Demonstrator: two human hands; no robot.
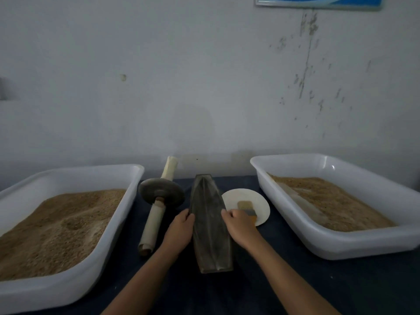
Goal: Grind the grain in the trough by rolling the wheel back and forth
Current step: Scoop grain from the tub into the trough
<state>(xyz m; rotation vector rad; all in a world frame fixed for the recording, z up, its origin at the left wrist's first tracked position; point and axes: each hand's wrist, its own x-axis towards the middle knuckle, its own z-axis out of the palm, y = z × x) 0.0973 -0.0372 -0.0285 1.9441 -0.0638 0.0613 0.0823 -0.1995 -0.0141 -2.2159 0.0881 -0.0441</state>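
trough [210,226]: dark metal by its look, dull and matt, dusty grey streaks along its inner faces
wheel [161,193]: dark matt disc, worn; pale wooden-looking axle wrapped in cream paper or cloth, which one unclear
left tub [118,214]: white plastic, smooth, faint sheen
right tub [295,214]: white plastic, glossy highlights at the rim
grain [56,226]: tan, coarse, granular
plate [261,205]: white, matt
table cover [341,280]: dark blue, matt, cloth-like
wall [204,76]: pale paint, flaking and scuffed

Dim flat indoor light, soft blur throughout, wide-angle bending at edges
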